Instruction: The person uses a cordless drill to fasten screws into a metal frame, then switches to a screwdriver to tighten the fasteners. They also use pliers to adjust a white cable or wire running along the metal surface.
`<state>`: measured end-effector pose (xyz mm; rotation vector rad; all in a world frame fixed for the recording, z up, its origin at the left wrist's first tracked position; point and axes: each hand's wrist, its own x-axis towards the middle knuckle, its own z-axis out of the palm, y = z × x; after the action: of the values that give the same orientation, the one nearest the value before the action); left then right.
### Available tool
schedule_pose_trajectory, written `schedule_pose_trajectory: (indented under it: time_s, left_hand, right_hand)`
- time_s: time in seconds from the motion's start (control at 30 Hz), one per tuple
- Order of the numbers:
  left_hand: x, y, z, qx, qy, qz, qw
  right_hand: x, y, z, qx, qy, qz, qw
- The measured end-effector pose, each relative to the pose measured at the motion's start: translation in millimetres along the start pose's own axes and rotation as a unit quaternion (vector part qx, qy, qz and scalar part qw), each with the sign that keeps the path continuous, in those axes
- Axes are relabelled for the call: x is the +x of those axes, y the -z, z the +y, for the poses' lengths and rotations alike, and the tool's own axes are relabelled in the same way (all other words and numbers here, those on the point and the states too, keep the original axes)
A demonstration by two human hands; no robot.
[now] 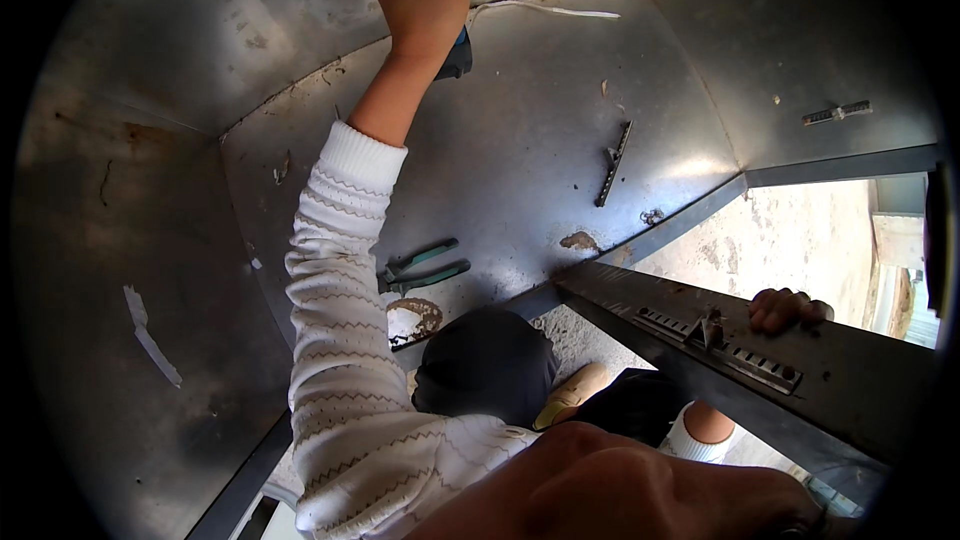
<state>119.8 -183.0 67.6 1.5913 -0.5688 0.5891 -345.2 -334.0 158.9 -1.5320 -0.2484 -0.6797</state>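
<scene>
Scuffed sheet-metal walls (520, 140), sunlit concrete floor (790, 240)

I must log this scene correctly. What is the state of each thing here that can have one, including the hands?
Green-handled pliers: lying flat, handles slightly apart.
Slotted strip: loose, lying flat on the metal sheet.
Co-worker's raised hand: closed around a dark object.
Co-worker's other hand: fingers hooked over the dark bar.

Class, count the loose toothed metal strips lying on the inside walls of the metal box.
2: one dark strip on the middle panel, one pale strip on the right panel. Others may be hidden.
</scene>
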Motion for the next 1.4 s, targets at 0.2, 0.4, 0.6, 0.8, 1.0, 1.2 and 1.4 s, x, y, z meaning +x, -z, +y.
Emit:
schedule_pose_trajectory:
  time_s: [0.2,0.4,0.6,0.8,1.0,1.2,1.4]
  left_hand:
    - [7.5,14.9,21.4,0.065,-0.008,0.008,0.998]
    - [20.6,46.0,16.6,0.121,-0.004,-0.049,0.991]
    - [28.9,51.1,26.5,0.091,-0.050,-0.077,0.992]
    - [33.6,50.6,29.2,0.161,-0.067,-0.100,0.980]
    - [28.1,46.6,40.6,0.139,-0.002,-0.090,0.986]
    - [24.9,42.3,25.3,0.123,-0.024,-0.059,0.990]
    - [24.7,35.3,22.1,0.117,-0.025,-0.065,0.991]
  right_hand:
    - [1.0,-2.4,-0.7,-0.002,0.002,-0.004,1.000]
    - [2.1,-1.5,-6.4,-0.022,-0.018,-0.016,0.999]
    - [1.1,0.4,-7.5,-0.015,-0.028,-0.015,0.999]
    - [3.6,0.5,-7.7,-0.021,-0.028,-0.025,0.999]
    - [4.6,-2.4,-9.5,-0.030,-0.033,-0.024,0.999]
    - [4.3,5.4,-8.7,-0.006,-0.042,-0.040,0.998]
    - [6.5,13.9,-3.1,0.014,-0.017,-0.079,0.997]
